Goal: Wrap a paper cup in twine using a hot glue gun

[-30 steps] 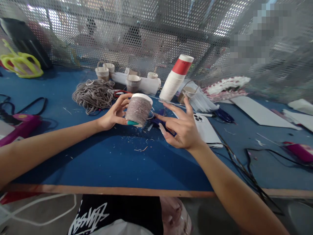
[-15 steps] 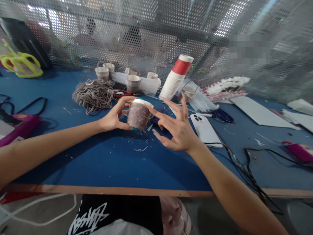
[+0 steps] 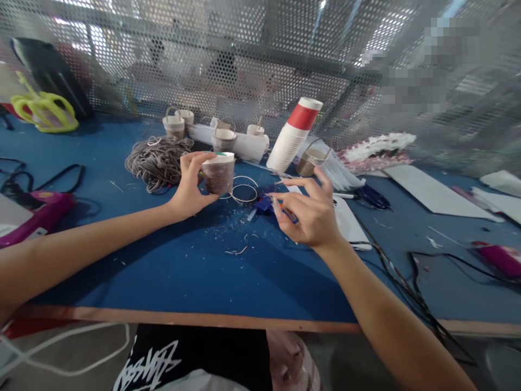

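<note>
Left hand (image 3: 190, 189): fingers gripping cord-wrapped cup (image 3: 218, 177) over blue table (image 3: 183, 277), just beside thin pale loops (image 3: 245, 185). Right hand (image 3: 310, 212): fingers spread, apart from cup, partly hiding blue tool (image 3: 264, 204).

Dim light; glare speckles the grey perforated metal screen (image 3: 260, 81), upper right, near pixelated blocks. Soft shadows darken the flat blue tabletop (image 3: 191, 285), lower centre; edges stretch.

Craft workshop by its look, blue worktable (image 3: 195, 282) strewn with fibre scraps (image 3: 238, 251), heap of grey cord (image 3: 157, 163), tilted stack of paper cups (image 3: 285, 144), cord-wrapped cup (image 3: 218, 177), handled cups (image 3: 224, 142), bundled translucent sticks (image 3: 340, 171), magenta hand tool (image 3: 55, 209), perforated metal screen (image 3: 244, 60) behind.
</note>
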### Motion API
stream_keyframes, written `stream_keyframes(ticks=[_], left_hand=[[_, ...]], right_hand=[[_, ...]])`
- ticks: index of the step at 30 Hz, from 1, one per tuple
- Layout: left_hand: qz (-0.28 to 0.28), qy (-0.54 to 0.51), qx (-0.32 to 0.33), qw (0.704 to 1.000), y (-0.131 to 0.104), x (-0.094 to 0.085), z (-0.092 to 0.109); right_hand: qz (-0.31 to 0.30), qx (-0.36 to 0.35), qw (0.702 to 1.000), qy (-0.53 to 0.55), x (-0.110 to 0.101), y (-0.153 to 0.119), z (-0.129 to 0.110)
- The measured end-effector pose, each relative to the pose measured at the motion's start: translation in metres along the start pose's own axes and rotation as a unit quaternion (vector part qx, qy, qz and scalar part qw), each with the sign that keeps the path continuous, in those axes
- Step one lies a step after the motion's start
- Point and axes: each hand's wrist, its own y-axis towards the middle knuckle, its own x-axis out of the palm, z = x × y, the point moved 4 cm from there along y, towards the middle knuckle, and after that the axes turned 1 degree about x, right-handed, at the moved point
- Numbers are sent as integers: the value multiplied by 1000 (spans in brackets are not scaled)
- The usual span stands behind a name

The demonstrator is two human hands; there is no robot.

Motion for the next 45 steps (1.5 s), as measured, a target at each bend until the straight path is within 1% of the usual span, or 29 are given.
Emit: stream_keyframes(ticks=[2, 3, 7, 9, 11, 13, 15, 18, 21, 24, 26, 28, 29, 31, 32, 35, 37, 38, 39, 40, 41, 43, 44, 45], left_hand=[[30, 63, -1, 998, 0, -2, -1], [35, 85, -1, 996, 1, -2, -1], [-17, 118, 17, 993, 2, 7, 5], [-38, 104, 28, 993, 2, 9, 10], [-37, 70, 19, 997, 1, 9, 11], [-25, 23, -9, 999, 2, 8, 5], [-24, -23, -47, 998, 3, 9, -7], [-56, -59, -100, 992, 6, 14, -27], [-91, -42, -98, 990, 8, 20, -36], [-122, -18, -81, 989, 9, 26, -34], [-135, 32, -81, 987, 11, 26, -30], [-145, 104, -82, 980, 17, 21, -25], [-152, 139, -82, 975, 22, 16, -23], [-165, 192, -68, 965, 34, 0, -17], [-182, 209, -47, 960, 40, -8, -14], [-222, 295, 13, 929, 50, -35, -6], [-211, 362, 29, 908, 48, -48, -2], [-194, 407, 17, 892, 46, -53, -2], [-178, 453, -13, 874, 42, -56, -2], [-178, 487, -63, 853, 38, -57, -4], [-180, 504, -104, 838, 35, -57, -6], [-192, 509, -137, 828, 33, -53, -6], [-197, 505, -137, 829, 35, -51, -4], [-199, 502, -131, 832, 39, -50, -3]], right_hand=[[23, -9, 1000, -6, -1, -1, 0], [31, -16, 999, -8, -1, -1, -1], [25, -18, 999, -9, 2, 0, -6], [24, -16, 1000, -5, 3, 0, -7], [31, -18, 999, 5, 2, 1, -7], [34, -13, 999, 16, 3, 0, -7], [30, -8, 999, 23, 4, 0, -6], [30, -17, 999, 22, 4, 0, -7], [45, -31, 998, 16, 3, 2, -11], [53, -36, 997, 31, 1, 5, -15], [57, -20, 996, 70, -1, 9, -16], [63, 8, 991, 113, -3, 12, -17], [67, 23, 989, 127, -4, 15, -18], [62, 46, 988, 131, -4, 21, -21], [55, 53, 989, 127, -4, 24, -22], [17, 63, 990, 124, -1, 39, -28], [-23, 77, 989, 125, 6, 51, -30], [-44, 85, 988, 121, 10, 58, -30], [-65, 94, 987, 113, 14, 66, -29], [-79, 106, 986, 104, 17, 75, -27], [-94, 120, 984, 96, 20, 84, -25], [-117, 133, 981, 78, 23, 104, -21], [-128, 139, 980, 63, 23, 115, -19], [-154, 146, 976, 50, 23, 125, -17]])
